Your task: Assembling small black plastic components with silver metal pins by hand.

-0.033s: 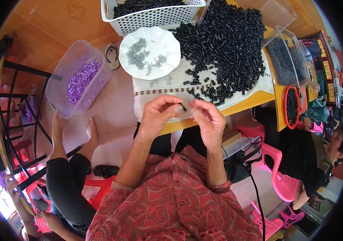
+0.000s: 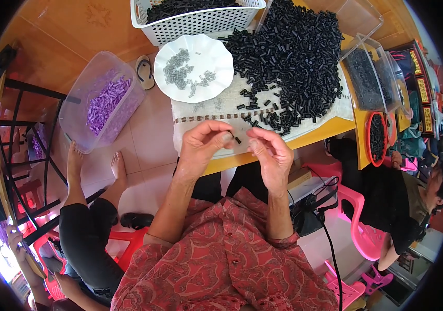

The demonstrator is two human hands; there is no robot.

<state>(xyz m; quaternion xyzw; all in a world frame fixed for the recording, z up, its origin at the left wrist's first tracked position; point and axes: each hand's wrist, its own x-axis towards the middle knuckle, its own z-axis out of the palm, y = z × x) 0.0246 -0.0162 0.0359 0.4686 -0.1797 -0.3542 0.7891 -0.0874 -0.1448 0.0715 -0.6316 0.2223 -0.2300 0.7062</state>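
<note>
In the head view, the left hand [image 2: 198, 149] has its grip pinching a small black cylinder [image 2: 238, 140] above the white cloth [image 2: 188, 136]; whether the right hand [image 2: 274, 158] pinches anything, I cannot tell. The cylinder looks light, stiff and slick, best held by one end.

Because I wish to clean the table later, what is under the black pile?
Under the black pile, a white cloth shows at its near edge, on a yellow table. What the dense middle covers is hidden.

Hands [image 2: 198, 149] just apart near a white cloth [image 2: 225, 110], small black piece [image 2: 238, 140] apparently in the left.
</note>
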